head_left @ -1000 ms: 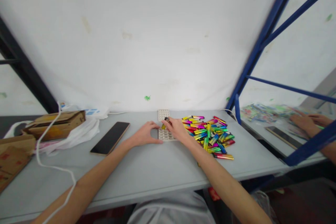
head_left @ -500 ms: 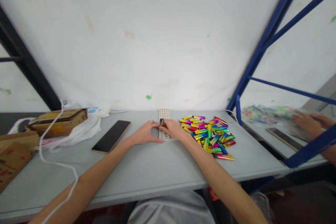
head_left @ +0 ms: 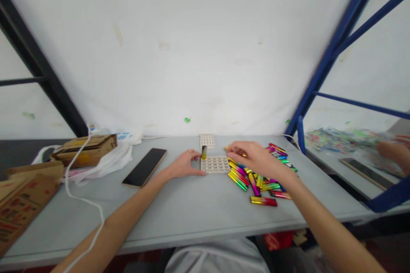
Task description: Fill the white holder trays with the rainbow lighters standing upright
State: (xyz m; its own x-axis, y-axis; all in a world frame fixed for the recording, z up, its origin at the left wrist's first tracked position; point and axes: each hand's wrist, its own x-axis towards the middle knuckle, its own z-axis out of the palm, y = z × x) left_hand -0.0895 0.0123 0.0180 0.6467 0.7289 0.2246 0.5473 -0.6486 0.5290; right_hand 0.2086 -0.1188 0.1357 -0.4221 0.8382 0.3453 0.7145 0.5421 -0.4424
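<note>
The left hand rests on the grey counter, loose and released, its fingertips against the left edge of a pale pitted tray. One yellow lighter stands upright at the tray's far left corner, just beyond those fingertips. Its lower end is too small to show how it sits in its pit. The right hand hovers palm down over a heap of shiny multicoloured lighters just right of the tray and hides the middle of the heap. Its fingers curl downward, and a speck of yellow shows at their tips, but I cannot tell whether they grip a lighter or only touch the pile. A second tray lies behind the first, near the white backdrop. Left of the hands lie a dark phone, a crumpled plastic bag and a cardboard box, with a white cable trailing off the bottom edge. Beyond the blue frame, a co-worker's hand is blurred and cut by the right border.
</note>
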